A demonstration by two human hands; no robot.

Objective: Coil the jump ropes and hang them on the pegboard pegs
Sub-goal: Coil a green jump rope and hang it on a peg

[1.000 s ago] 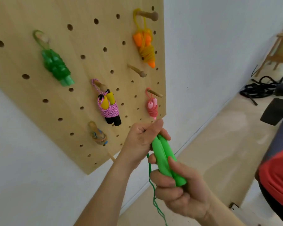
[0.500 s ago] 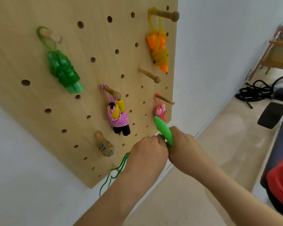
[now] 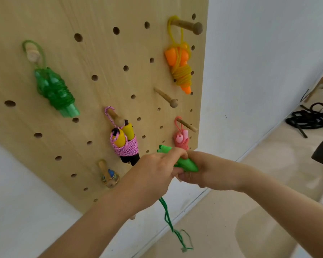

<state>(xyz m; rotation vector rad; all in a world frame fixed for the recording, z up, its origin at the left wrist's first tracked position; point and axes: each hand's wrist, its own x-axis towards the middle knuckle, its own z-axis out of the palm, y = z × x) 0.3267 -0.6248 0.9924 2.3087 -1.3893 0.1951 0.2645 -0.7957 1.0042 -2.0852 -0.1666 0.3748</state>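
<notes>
between the two hands, the green jump rope handles sat gripped together: left hand curled round the end nearer the board, right hand curled round the other end, fingers touching. the green cord hung loose below the left hand. just above the hands, the pegboard; a pink coiled rope nearest, a bare peg higher.

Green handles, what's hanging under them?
A loose green cord dangles below the green handles, uncoiled. Where it joins them is hidden by the left hand and right hand.
</notes>
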